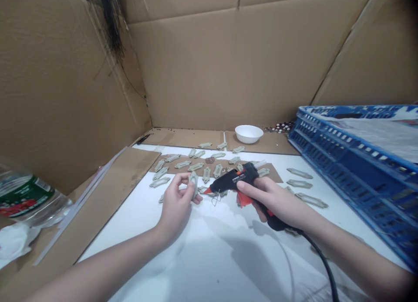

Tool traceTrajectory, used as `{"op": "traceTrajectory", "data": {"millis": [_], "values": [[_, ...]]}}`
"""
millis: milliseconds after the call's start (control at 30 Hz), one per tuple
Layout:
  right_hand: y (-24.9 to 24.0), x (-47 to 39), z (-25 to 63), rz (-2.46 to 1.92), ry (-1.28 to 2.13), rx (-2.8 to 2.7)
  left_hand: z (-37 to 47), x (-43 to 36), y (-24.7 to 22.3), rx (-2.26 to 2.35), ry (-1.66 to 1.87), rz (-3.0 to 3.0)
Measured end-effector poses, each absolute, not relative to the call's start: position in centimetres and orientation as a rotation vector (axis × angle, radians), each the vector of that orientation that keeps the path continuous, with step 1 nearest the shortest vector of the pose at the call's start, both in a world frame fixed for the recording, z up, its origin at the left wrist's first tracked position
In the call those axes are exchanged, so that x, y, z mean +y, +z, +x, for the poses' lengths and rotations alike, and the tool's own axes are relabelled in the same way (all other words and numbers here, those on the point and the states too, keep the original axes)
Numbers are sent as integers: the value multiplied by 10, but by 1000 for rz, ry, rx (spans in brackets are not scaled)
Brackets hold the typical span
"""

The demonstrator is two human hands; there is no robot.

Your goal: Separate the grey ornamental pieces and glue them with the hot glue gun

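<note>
My left hand (178,199) pinches a small pale grey-green frame-shaped piece (193,183) upright between thumb and fingers. In my right hand (277,199) is a black hot glue gun (235,178) with a red trigger, its fingers wrapped round the handle. The gun's red nozzle points left, a short gap from the held piece. Under the gun a thin wire stand (216,200) shows. Several like pieces lie spread over the white table (209,258) and on a flat cardboard strip (277,176) beyond my hands.
A blue plastic crate (346,162) stands along the right side, and a white bowl (248,134) at the back. Cardboard walls (228,71) enclose the table. On the left lies a large clear bottle (32,195). The gun's black cable (323,256) runs toward me beneath my right forearm.
</note>
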State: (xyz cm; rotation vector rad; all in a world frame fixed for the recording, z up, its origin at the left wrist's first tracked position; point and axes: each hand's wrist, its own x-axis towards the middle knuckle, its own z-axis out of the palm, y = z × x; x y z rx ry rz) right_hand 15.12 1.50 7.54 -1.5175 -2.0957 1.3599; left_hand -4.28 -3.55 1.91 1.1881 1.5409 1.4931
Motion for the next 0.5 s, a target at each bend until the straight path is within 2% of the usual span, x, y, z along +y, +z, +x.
{"op": "traceTrajectory", "data": {"millis": [500], "values": [[67, 14, 149, -1467, 1392, -2096, -46, -33, 16, 1670, 1454, 1227]]}}
